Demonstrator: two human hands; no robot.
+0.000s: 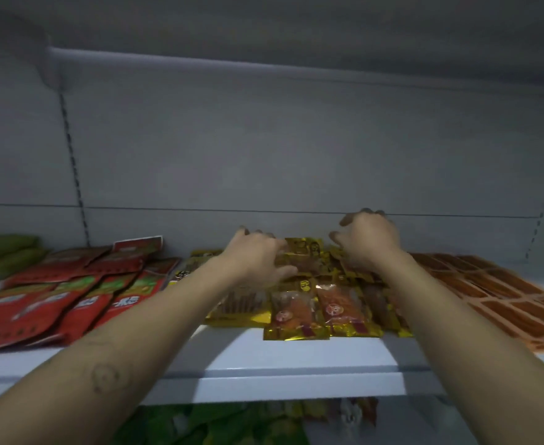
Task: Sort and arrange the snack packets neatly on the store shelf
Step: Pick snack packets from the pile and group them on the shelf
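Gold snack packets (299, 308) lie in a loose pile in the middle of the white shelf (296, 358). My left hand (257, 256) reaches over the back of the pile, its thumb and curled fingers pinching a gold packet (306, 252) that stands up at the rear. My right hand (368, 239) hovers just right of that packet, above the pile, fingers curled downward and apparently holding nothing. Both forearms stretch in from the bottom corners and hide parts of the pile.
Red packets (55, 300) overlap in rows on the left, with green ones (4, 255) at the far left. Orange flat packets (502, 293) cover the right side. The grey back wall (296, 155) stands close behind. A lower shelf holds green packets (225, 425).
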